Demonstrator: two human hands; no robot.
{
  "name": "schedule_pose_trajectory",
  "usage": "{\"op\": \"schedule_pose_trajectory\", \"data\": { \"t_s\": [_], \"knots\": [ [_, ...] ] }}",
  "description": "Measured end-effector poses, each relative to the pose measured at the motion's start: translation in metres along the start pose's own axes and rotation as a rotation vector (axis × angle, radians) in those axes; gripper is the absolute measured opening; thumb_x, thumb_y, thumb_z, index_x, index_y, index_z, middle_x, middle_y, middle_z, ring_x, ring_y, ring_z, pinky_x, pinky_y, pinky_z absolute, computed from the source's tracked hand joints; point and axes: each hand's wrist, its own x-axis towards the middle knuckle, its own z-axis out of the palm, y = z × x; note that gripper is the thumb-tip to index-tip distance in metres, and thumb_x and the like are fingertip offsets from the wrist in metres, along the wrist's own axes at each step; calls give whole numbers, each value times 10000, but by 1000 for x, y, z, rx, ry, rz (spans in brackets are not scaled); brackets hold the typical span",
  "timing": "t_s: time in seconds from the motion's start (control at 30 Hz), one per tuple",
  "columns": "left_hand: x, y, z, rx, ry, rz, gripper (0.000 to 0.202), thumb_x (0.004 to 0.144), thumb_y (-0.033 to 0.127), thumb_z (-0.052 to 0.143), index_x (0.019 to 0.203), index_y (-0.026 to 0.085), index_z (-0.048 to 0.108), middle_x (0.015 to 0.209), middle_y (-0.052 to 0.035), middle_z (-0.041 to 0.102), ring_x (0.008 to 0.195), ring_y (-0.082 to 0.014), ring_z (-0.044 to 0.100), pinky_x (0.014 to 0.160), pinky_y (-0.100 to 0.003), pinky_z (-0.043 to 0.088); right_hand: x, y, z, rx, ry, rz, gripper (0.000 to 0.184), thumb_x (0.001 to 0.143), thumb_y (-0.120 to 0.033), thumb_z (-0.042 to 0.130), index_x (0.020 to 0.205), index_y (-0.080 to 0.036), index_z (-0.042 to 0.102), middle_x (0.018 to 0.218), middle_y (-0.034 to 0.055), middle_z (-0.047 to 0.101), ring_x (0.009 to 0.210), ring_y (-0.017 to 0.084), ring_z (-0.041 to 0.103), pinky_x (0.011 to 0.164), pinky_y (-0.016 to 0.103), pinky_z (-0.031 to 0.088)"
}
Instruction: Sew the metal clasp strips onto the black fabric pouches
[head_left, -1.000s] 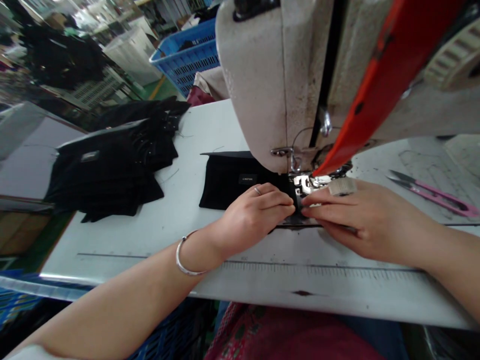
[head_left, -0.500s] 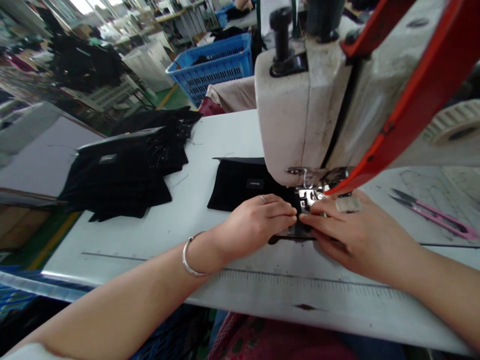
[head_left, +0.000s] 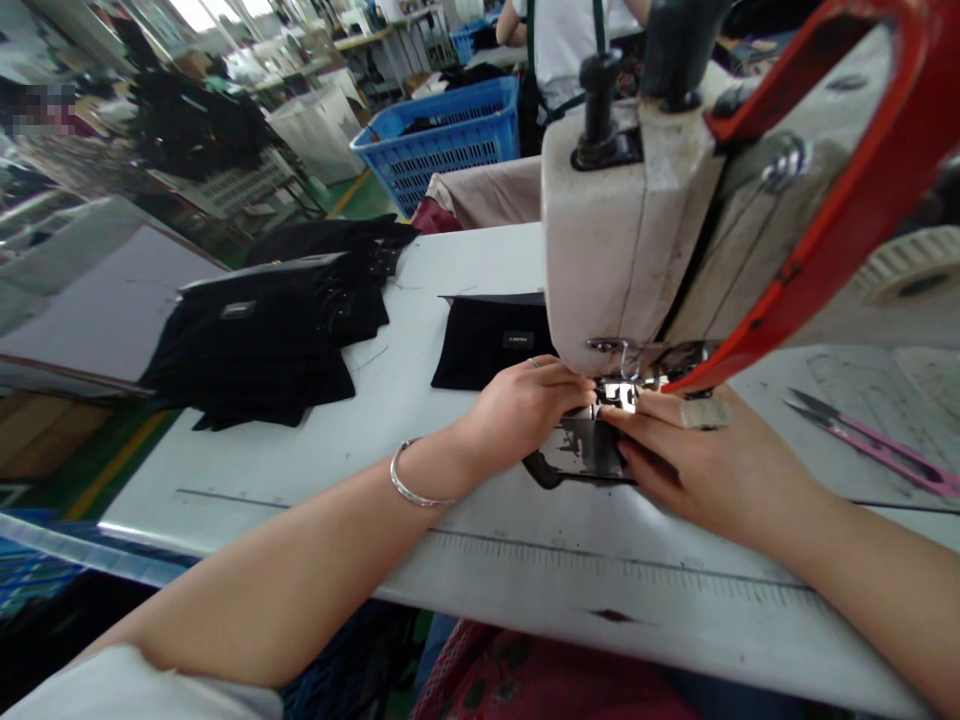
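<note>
A black fabric piece [head_left: 480, 345] with a small dark label lies on the white sewing table, its right part running under the head of a sewing machine [head_left: 600, 240]. My left hand [head_left: 529, 405] is closed at the near edge of the fabric, fingertips together just left of the presser foot [head_left: 619, 393]. Right of the foot, my right hand [head_left: 697, 450] has its fingers drawn together, the fingertips at the fabric's near edge. A pale block-like ring sits on one of its fingers. Both hands partly hide the cloth, and the machine head covers its far right end.
Stacked black fabric pieces [head_left: 262, 320] lie to the left on the table. Pink-handled thread snips [head_left: 877, 440] rest at the right. A red guard bar [head_left: 817, 250] crosses before the machine. Behind stand a blue crate [head_left: 442, 140] and a co-worker in a white top [head_left: 566, 50].
The fabric has moved away from me under the presser foot, baring the metal plate in front. My left hand has moved forward with it. The view has shifted slightly.
</note>
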Motion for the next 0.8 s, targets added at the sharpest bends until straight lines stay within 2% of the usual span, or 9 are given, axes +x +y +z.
{"op": "schedule_pose_trajectory", "data": {
  "t_s": [0.27,0.53,0.6,0.7,0.8],
  "knots": [
    [0,-1,1,-1,30,2,224,982,99,559,968,183,765,1017,-17,792,993,-138,735,931,-277,597,0,2,2,7,4,-2,246,970,-250,531,1149,-172,681,997,91,719,932,297,643,847,463,418],
    [-1,-3,2,-36,36,-20,270,958,45,543,974,191,768,1011,-14,793,977,-135,736,912,-280,603,2,3,0,19,-10,-34,284,968,-262,541,1206,-164,662,1001,95,709,937,295,635,856,464,425],
    [2,-2,-1,-6,-17,-50,285,941,28,545,1003,196,767,1024,-15,790,986,-143,735,926,-282,597,1,4,0,22,0,-47,287,969,-263,545,1214,-163,656,1058,107,711,985,299,634,883,469,425],
    [13,4,-11,84,-167,-116,260,893,31,584,1016,177,761,1013,-53,785,982,-197,736,920,-326,595,-3,7,3,28,25,-66,272,962,-252,561,1200,-170,664,1123,109,710,1042,304,629,913,473,417],
    [24,10,-23,38,-310,-293,171,833,76,631,911,164,756,889,-58,775,844,-219,745,799,-331,609,-7,7,5,32,40,-93,296,965,-248,563,1238,-175,651,1163,104,703,1071,301,622,901,458,403]
  ]
}}
